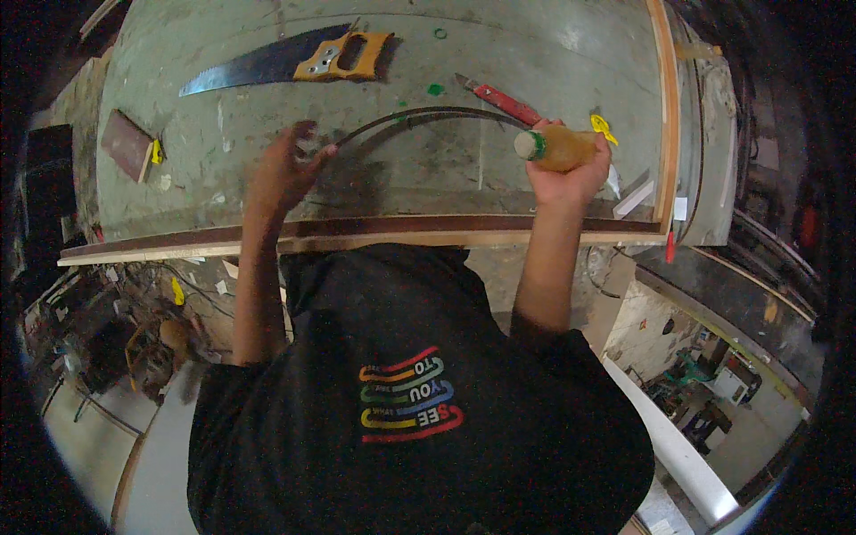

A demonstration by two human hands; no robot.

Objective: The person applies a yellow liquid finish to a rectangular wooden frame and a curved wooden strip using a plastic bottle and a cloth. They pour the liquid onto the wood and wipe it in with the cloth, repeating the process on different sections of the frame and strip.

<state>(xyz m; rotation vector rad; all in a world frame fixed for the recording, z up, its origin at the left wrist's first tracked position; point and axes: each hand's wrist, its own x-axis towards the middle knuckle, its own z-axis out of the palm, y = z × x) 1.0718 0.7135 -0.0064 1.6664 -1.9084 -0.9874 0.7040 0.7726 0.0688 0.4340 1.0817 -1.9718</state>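
1. Head view: grey-green workbench with a wooden edge strip, workshop clutter below it.
2. Left hand, fingers loosely curled, pinches one end of a thin dark curved strip that arcs across the bench.
3. Right hand, fingers wrapped tight, grips a yellowish bottle with green cap beside the strip's other end.
4. Handsaw, red utility knife and brown block lie farther back.
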